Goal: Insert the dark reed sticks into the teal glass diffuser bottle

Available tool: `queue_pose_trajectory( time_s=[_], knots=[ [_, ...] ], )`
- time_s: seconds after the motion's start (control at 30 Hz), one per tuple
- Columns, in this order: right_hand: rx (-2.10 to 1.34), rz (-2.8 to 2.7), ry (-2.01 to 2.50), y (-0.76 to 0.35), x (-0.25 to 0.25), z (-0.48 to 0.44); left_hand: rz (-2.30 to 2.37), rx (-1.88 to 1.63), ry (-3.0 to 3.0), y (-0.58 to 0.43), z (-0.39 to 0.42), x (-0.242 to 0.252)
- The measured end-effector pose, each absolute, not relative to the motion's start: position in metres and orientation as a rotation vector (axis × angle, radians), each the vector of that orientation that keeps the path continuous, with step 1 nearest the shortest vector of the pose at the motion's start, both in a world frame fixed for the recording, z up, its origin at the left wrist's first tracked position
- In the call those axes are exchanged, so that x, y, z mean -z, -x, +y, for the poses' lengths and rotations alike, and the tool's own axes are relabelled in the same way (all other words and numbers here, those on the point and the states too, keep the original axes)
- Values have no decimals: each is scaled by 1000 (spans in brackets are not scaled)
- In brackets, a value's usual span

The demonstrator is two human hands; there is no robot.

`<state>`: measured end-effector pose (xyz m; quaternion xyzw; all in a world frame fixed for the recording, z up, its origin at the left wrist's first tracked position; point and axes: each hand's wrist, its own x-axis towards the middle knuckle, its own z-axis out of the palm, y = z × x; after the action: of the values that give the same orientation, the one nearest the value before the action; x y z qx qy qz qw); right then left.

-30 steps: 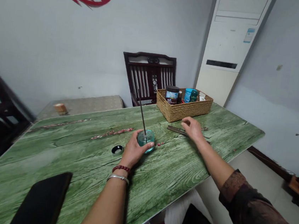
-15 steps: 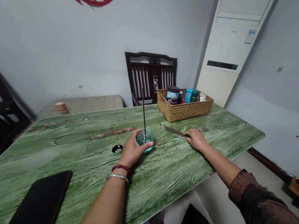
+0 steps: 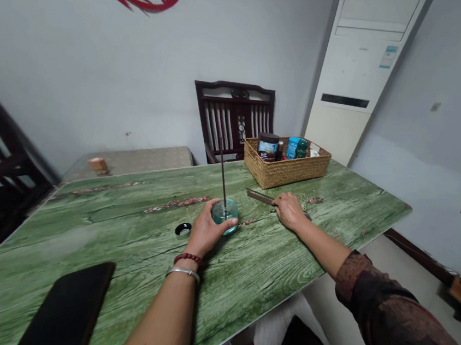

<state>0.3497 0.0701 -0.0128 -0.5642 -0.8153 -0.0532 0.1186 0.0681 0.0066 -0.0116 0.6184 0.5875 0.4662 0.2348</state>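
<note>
My left hand (image 3: pixel 205 231) is wrapped round a small teal glass jar (image 3: pixel 226 214) standing on the green wood-grain table (image 3: pixel 133 239). One thin dark stick (image 3: pixel 222 176) stands upright in the jar. My right hand (image 3: pixel 289 210) lies on a bundle of dark sticks (image 3: pixel 260 197) flat on the table in front of the basket, its fingers curled over them. A small black ring-shaped cap (image 3: pixel 183 228) lies just left of my left hand.
A woven basket (image 3: pixel 286 170) with jars and bottles stands at the table's far edge. A dark wooden chair (image 3: pixel 233 118) is behind it, a white floor air conditioner (image 3: pixel 358 76) to the right. A black flat object (image 3: pixel 68 309) lies near me at the left.
My right hand has come down on the dark sticks and slid them a little to the left, toward the jar. My left hand has stayed on the jar.
</note>
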Motion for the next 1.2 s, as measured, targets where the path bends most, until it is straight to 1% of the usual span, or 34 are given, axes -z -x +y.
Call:
queue_pose_trajectory(
  time_s=[0.23, 0.5, 0.77, 0.9, 1.03, 1.13, 1.2],
  knots=[
    [260, -2399, 1559, -349, 17, 55, 1619, -1295, -1692, -69, 5, 9],
    [207, -2360, 1538, -351, 19, 53, 1618, -1303, -1670, -69, 4, 7],
    [187, -2397, 1657, -346, 11, 48, 1592, -1305, -1670, -68, 5, 9],
    [200, -2365, 1636, -343, 3, 43, 1597, -1304, -1685, -69, 5, 8],
    [69, -2158, 1528, -340, -13, 42, 1607, -1295, -1688, -69, 5, 9],
    [-141, -1884, 1397, -333, -31, 47, 1600, -1305, -1683, -69, 5, 10],
    [-308, -1696, 1218, -325, -46, 51, 1597, -1319, -1679, -69, 5, 10]
  ],
)
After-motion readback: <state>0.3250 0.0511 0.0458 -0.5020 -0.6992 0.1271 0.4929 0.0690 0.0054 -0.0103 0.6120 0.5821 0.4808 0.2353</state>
